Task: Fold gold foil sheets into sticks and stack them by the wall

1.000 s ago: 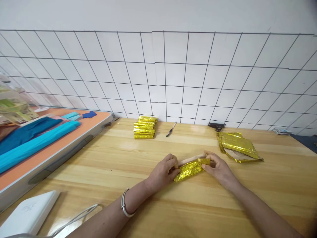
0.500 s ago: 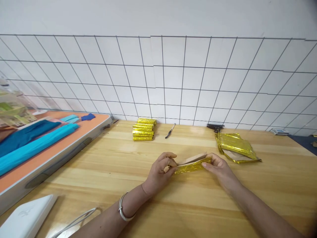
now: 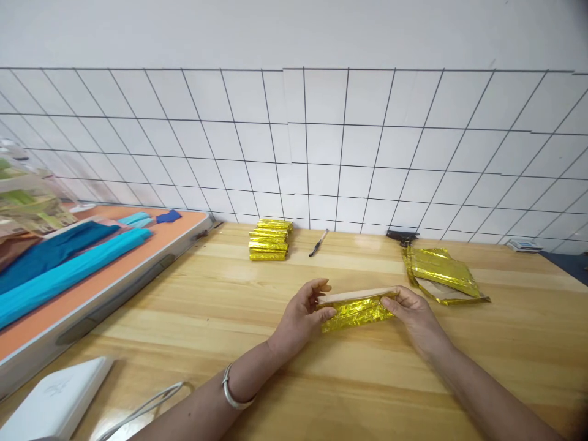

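Between my two hands is a strip of gold foil paper (image 3: 361, 313) with a pale brown backing folded over along its upper edge. My left hand (image 3: 305, 312) pinches the strip's left end, thumb in front and fingers behind. At the other end, my right hand (image 3: 413, 312) grips the foil with its thumb across the front. The strip is held just above or on the wooden table; I cannot tell which. Farther back lies a stack of folded gold foil pieces (image 3: 270, 240). More gold foil sheets (image 3: 445, 272) rest to the right, their pale underside partly showing.
A pen (image 3: 318, 243) lies near the wall, and a black clip (image 3: 403, 236) sits by the foil sheets. Left, an orange-topped board (image 3: 184, 223) bears blue rolls (image 3: 82, 269). A white device (image 3: 57, 398) and a cable (image 3: 147, 404) are at front left.
The foil strip has tilted so more of its gold face shows, and its backing now lies straighter along the top. My left fingers have shifted on its end.
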Motion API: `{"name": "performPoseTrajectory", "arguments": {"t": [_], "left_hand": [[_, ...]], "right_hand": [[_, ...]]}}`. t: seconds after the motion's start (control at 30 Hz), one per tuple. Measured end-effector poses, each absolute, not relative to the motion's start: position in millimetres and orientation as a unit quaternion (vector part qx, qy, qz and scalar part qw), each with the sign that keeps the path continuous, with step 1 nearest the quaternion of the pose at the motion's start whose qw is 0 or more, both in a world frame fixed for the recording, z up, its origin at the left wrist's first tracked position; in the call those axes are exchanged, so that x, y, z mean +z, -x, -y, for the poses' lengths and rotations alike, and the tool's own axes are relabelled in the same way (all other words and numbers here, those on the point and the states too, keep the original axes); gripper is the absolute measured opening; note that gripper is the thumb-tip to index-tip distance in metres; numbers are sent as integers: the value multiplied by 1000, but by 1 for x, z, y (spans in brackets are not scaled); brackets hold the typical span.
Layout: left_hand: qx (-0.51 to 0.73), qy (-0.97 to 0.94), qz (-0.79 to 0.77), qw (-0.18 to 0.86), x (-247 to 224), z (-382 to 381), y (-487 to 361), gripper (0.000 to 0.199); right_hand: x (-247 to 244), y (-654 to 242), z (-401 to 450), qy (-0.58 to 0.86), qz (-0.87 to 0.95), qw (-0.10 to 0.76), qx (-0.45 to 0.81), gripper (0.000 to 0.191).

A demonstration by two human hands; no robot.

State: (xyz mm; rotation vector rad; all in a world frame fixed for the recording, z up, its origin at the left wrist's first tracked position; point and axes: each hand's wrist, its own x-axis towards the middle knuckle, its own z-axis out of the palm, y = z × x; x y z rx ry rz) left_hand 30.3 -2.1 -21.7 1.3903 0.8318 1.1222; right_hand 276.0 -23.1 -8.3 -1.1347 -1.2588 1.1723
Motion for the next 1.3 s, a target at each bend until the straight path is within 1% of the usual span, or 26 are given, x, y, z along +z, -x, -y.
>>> {"name": "performPoseTrajectory", "arguments": {"t": [0.03, 0.1, 0.17, 0.3, 0.37, 0.47, 0.73, 0.93, 1.03, 1.3], "left_hand": [[463, -569, -347, 584, -21, 2, -31, 54], [439, -546, -341, 627, -18, 3, -32, 50], [423, -546, -344, 636, -15, 5, -32, 42], [419, -567, -390, 593, -12, 6, -32, 34], [431, -568, -406, 571, -12, 6, -32, 33], [453, -570, -414, 546, -12, 7, -32, 32], [459, -580, -418, 528, -15, 5, -31, 25], [448, -588, -426, 522, -15, 5, -30, 27], [448, -588, -430, 518, -16, 5, -29, 28], [473, -615, -446, 445, -16, 5, -28, 30]], "right_hand": [[-9, -276, 23, 470, 524, 518, 486, 18], [-11, -277, 22, 467, 521, 521, 489, 18], [-14, -276, 22, 469, 510, 528, 490, 18], [-18, -275, 21, 468, 494, 542, 493, 22], [-19, -275, 21, 463, 496, 535, 503, 26], [-17, -274, 23, 464, 501, 520, 513, 26], [-11, -271, 27, 470, 504, 496, 528, 27], [-13, -271, 27, 476, 527, 497, 499, 22], [-11, -270, 28, 483, 542, 491, 481, 22], [-3, -268, 35, 497, 601, 451, 434, 23]]}}
